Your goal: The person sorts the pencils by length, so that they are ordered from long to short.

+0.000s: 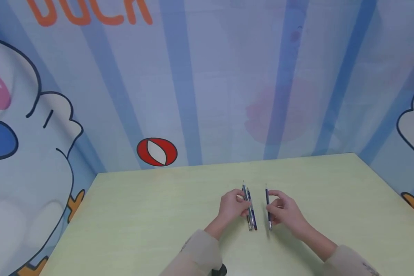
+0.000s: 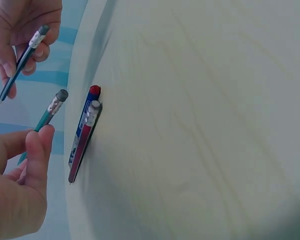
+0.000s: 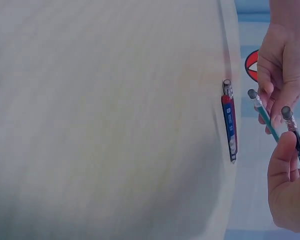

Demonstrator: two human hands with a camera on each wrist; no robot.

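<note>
My left hand (image 1: 233, 207) pinches a green pencil (image 2: 43, 119) with a metal ferrule and dark eraser, held above the table. To its right, my right hand (image 1: 285, 211) grips a dark blue pencil (image 1: 268, 207) between thumb and fingers, tip pointing away and eraser end toward me. On the table beneath lie a red pencil (image 2: 80, 150) and a blue pen with a red end (image 2: 85, 117), side by side and apart from both hands. In the head view the green pencil and my left fingers partly cover these two.
The pale wooden table (image 1: 141, 214) stretches out on both sides. A striped blue cartoon backdrop (image 1: 220, 84) rises behind its far edge. A small black object (image 1: 219, 270) shows beside the left sleeve (image 1: 200, 253).
</note>
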